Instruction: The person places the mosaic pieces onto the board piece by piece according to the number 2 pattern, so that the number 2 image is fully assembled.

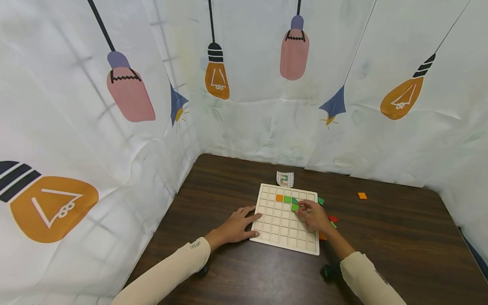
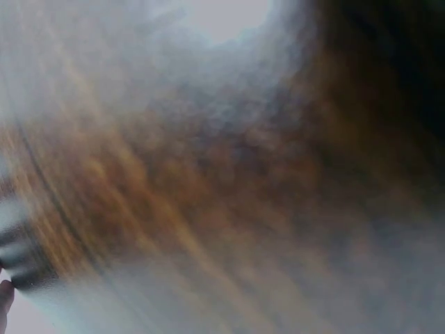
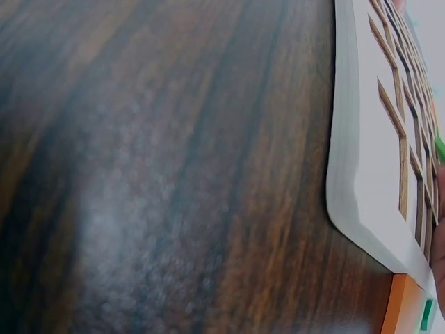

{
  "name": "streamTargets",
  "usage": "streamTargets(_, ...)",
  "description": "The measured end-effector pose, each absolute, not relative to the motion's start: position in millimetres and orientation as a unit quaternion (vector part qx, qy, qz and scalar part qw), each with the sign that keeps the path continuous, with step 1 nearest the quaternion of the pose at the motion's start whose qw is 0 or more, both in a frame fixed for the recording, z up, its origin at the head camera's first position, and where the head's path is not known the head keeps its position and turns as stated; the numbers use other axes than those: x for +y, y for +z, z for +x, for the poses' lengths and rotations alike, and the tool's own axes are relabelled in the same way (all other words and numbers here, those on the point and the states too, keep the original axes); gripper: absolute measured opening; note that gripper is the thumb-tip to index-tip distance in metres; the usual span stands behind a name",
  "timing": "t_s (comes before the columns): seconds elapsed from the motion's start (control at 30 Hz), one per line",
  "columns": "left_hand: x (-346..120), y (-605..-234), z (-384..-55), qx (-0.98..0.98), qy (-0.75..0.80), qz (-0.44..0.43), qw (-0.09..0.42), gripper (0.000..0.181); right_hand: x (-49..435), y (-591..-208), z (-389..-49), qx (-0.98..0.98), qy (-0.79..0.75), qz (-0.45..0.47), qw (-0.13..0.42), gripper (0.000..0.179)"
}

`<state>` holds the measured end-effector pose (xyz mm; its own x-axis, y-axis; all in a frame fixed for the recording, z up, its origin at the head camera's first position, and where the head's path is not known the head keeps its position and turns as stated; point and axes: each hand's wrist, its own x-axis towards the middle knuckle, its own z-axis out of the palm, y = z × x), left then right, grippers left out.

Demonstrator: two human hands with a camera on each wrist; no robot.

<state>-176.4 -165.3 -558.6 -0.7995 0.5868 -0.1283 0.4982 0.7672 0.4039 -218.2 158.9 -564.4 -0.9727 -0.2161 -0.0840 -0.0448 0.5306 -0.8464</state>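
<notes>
A cream gridded board lies on the table. My left hand rests at its left edge with the fingers spread. My right hand is over the board's upper right part, thumb and forefinger pinching a light green tile at its right edge. Above that tile sits a dark green tile with a curved edge, and to its left a green square tile and an orange tile lie in one row. In the right wrist view, the hand shows only at the right edge.
A small pattern card lies behind the board. Right of the board are a dark green tile, red tiles and an orange piece, partly behind the right arm. Another orange tile lies farther right on the dark wooden table.
</notes>
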Motion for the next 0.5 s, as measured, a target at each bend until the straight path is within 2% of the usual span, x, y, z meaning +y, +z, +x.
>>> streamTargets(0.5,-165.2,-558.1,-176.2,0.933,0.176,0.288,0.126,0.069,157.7,-563.5,-219.0,0.872,-0.474,-0.081,0.088,0.031)
